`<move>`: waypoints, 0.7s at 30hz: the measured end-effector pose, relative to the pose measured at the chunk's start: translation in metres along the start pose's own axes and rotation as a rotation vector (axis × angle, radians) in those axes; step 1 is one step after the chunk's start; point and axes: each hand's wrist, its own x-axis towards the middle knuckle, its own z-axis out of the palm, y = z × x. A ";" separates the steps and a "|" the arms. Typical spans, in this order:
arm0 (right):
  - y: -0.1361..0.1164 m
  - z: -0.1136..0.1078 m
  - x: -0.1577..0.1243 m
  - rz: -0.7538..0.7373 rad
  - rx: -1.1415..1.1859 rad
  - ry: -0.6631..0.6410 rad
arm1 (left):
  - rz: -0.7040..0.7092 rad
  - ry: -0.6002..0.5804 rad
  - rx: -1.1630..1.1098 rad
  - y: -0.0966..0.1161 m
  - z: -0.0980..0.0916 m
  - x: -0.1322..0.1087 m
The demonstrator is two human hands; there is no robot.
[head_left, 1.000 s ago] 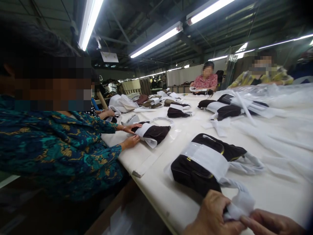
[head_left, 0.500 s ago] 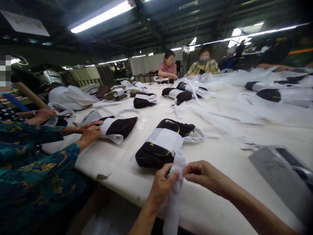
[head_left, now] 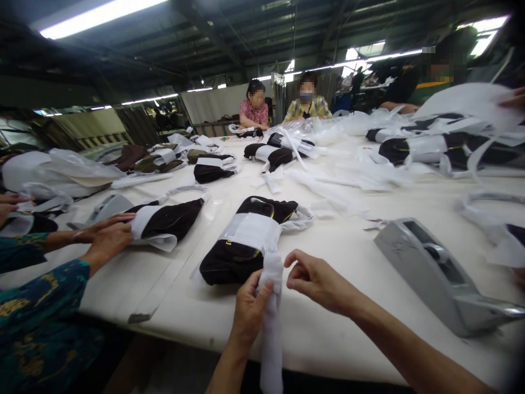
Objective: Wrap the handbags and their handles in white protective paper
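A black bag [head_left: 225,260] with yellow trim lies in front of me, a white paper band [head_left: 252,229] around its middle. Its strap [head_left: 271,323] is wrapped in thin white sheet material and hangs over the table's near edge. My left hand [head_left: 252,301] grips this wrapped strap near the bag, thumb on top. Just right of the strap, my right hand [head_left: 314,279] is raised with bent fingers partly apart, touching nothing that I can see. Another wrapped section of strap [head_left: 299,219] loops out at the bag's far right side.
A grey tape dispenser [head_left: 414,273] stands at the right on the white table [head_left: 336,339]. At left, a co-worker's hands [head_left: 109,235] press on another banded black bag [head_left: 176,219]. More bags and white sheets [head_left: 340,189] cover the far side, where other people sit.
My right hand has come off the wrapped strap and moved slightly right. My left hand still holds the strap. The view has turned right, showing more of the tape dispenser.
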 end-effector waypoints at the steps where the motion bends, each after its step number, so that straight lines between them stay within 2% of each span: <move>1: 0.000 0.000 0.002 -0.013 -0.006 0.007 | 0.000 0.005 -0.012 0.000 0.000 0.000; 11: 0.008 0.013 0.015 -0.095 0.071 0.074 | -0.017 0.069 -0.208 -0.009 0.005 0.002; 14: 0.013 0.017 0.014 -0.041 0.119 0.188 | -0.048 0.077 -0.283 -0.016 0.006 0.002; 17: 0.017 0.023 0.012 -0.055 0.080 0.318 | -0.064 0.086 -0.368 -0.022 0.005 0.002; 21: 0.022 0.039 0.010 -0.081 0.087 0.391 | -0.097 0.116 -0.480 -0.025 0.006 0.003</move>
